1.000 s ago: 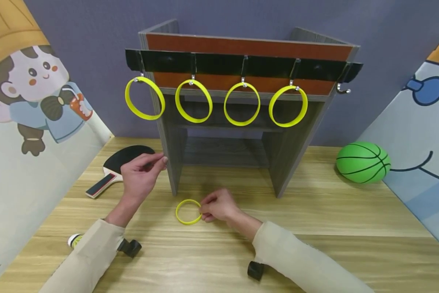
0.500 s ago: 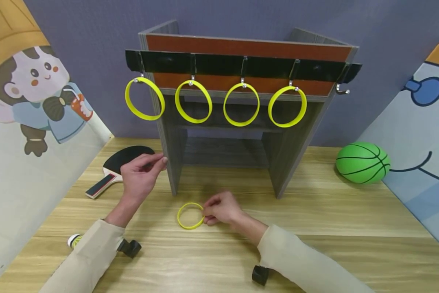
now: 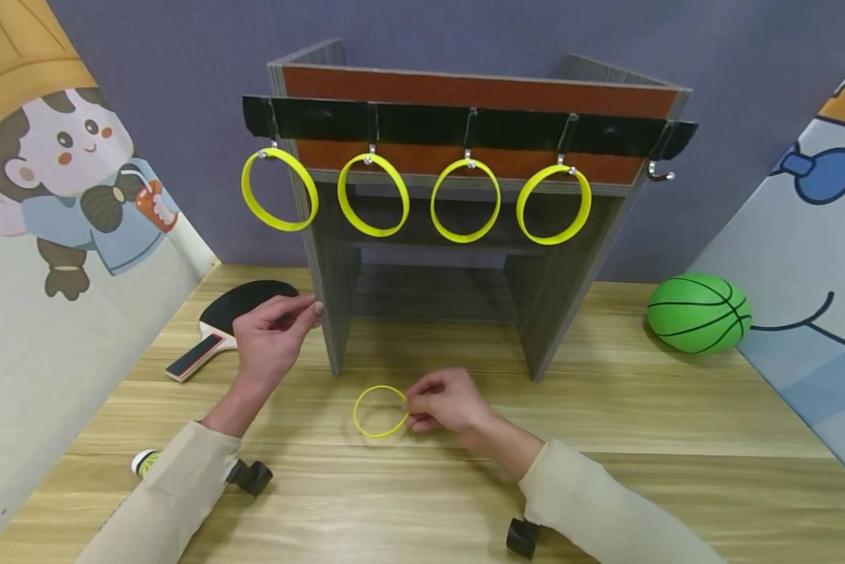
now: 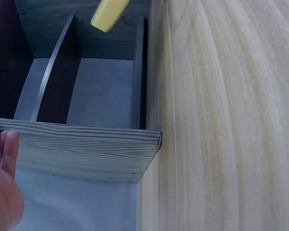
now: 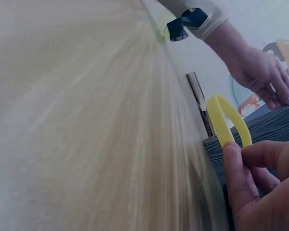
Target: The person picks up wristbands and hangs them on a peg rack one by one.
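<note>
Thumb and fingers of my right hand (image 3: 446, 401) pinch a thin yellow ring (image 3: 379, 435) by its right side, in front of the grey wooden shelf unit (image 3: 329, 313). The right wrist view shows the ring's flat band (image 5: 219, 120) rising from between thumb and fingers. My left hand (image 3: 269, 337) grips the front edge of the unit's left panel; in the left wrist view its fingers (image 4: 8, 149) lie along the panel's outer side. Similar yellow rings (image 3: 288, 227) hang from metal hooks on a black strip (image 3: 422, 124) across the unit's top. A hook (image 3: 660, 174) at the right end holds no ring.
A table tennis bat (image 3: 214, 345) lies left of the unit, behind my left hand. A green ball (image 3: 700, 313) with black lines rests at the right by the wall. A small white-and-yellow object (image 3: 143, 462) shows partly beside the left sleeve.
My right hand has shifted to the right along the front of the unit with the ring, whose band now looks thinner in the head view. The left hand stays in place.
</note>
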### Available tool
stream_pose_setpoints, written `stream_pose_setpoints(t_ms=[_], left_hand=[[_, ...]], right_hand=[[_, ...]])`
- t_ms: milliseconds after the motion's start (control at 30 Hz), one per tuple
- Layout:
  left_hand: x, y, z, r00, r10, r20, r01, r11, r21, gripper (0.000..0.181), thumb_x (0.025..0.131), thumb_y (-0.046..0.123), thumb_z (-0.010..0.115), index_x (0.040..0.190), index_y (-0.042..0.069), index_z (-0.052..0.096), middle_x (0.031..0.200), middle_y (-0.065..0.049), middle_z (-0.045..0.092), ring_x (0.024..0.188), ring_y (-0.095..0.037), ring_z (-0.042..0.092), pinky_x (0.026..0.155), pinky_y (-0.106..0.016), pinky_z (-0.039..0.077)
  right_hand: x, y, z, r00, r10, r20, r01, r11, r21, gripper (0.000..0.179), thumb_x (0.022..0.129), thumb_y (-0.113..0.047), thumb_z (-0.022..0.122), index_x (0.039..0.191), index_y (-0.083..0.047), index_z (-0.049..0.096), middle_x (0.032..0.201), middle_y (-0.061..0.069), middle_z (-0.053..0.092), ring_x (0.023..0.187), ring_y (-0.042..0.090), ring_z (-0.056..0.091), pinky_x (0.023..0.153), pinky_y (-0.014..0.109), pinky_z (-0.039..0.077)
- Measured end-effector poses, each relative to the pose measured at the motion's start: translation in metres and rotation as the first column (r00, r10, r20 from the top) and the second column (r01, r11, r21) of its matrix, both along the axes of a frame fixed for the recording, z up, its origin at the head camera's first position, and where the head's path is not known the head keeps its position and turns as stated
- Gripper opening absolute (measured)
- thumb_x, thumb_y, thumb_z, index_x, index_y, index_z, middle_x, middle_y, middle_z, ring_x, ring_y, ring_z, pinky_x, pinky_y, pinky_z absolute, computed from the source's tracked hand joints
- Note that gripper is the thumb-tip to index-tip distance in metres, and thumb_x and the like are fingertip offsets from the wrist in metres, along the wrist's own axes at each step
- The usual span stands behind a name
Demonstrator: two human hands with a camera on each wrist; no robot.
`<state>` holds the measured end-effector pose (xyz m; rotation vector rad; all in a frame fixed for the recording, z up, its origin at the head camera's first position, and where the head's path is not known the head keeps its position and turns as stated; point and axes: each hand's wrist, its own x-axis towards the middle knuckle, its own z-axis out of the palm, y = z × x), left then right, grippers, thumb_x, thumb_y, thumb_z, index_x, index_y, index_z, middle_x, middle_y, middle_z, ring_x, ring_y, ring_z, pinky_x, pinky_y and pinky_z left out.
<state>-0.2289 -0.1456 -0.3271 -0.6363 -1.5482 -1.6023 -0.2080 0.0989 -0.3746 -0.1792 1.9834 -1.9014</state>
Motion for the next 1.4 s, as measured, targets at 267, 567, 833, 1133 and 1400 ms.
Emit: stream_pose_setpoints(t_ms=[267,567,833,1133,1400], left_hand=[[-0.001,0.0,-0.001,1.0,-0.005,0.003,0.005,1.0,-0.002,0.014,0.072,-0.027,0.065,0.084,-0.02,0.066,0.073,-0.029,0.062,0.06,-0.013,0.066,0.055,-0.016,0.052],[-0.001,0.0,0.0,1.0,-0.019,0.005,0.019,1.0,-0.007,0.012,0.072,-0.026,0.064,0.084,-0.022,0.065,0.072,-0.03,0.061,0.06,-0.014,0.066,0.056,-0.017,0.053],[-0.001,0.0,0.0,1.0,-0.019,0.011,0.019,1.0,-0.007,0.013,0.072,-0.027,0.064,0.084,-0.022,0.065,0.073,-0.03,0.061,0.06,-0.014,0.066,0.056,-0.017,0.053],[-0.003,-0.001,-0.002,1.0,-0.017,0.002,0.017,1.0,-0.003,0.015,0.071,-0.027,0.065,0.084,-0.02,0.066,0.073,-0.029,0.062,0.06,-0.014,0.066,0.055,-0.017,0.052],[-0.001,-0.001,-0.001,1.0,-0.002,0.004,0.002,1.0,-0.015,0.015,0.072,-0.027,0.065,0.085,-0.02,0.066,0.072,-0.029,0.061,0.06,-0.013,0.066,0.055,-0.016,0.052]], right_hand=[[0.01,0.015,0.01,1.0,0.006,-0.002,-0.006,0.999,-0.034,0.016,0.08,0.011,0.065,0.095,0.017,0.062,0.074,0.017,0.065,0.063,0.022,0.067,0.062,0.034,0.058],[0.015,0.034,0.021,1.0,-0.003,0.002,0.004,0.996,-0.09,0.016,0.079,0.012,0.064,0.094,0.016,0.06,0.076,0.02,0.064,0.064,0.023,0.067,0.063,0.035,0.058],[0.021,0.05,0.033,1.0,-0.013,-0.025,0.01,0.992,-0.125,0.018,0.077,0.01,0.067,0.093,0.016,0.061,0.076,0.018,0.064,0.065,0.024,0.067,0.065,0.038,0.058],[0.025,0.068,0.047,0.997,-0.036,-0.062,0.024,0.983,-0.181,0.011,0.079,0.01,0.067,0.089,0.01,0.064,0.076,0.017,0.064,0.066,0.023,0.067,0.064,0.035,0.058],[0.029,0.08,0.055,0.996,-0.056,-0.074,0.039,0.976,-0.215,0.01,0.08,0.012,0.064,0.087,0.004,0.066,0.077,0.016,0.064,0.068,0.022,0.067,0.066,0.034,0.057]])
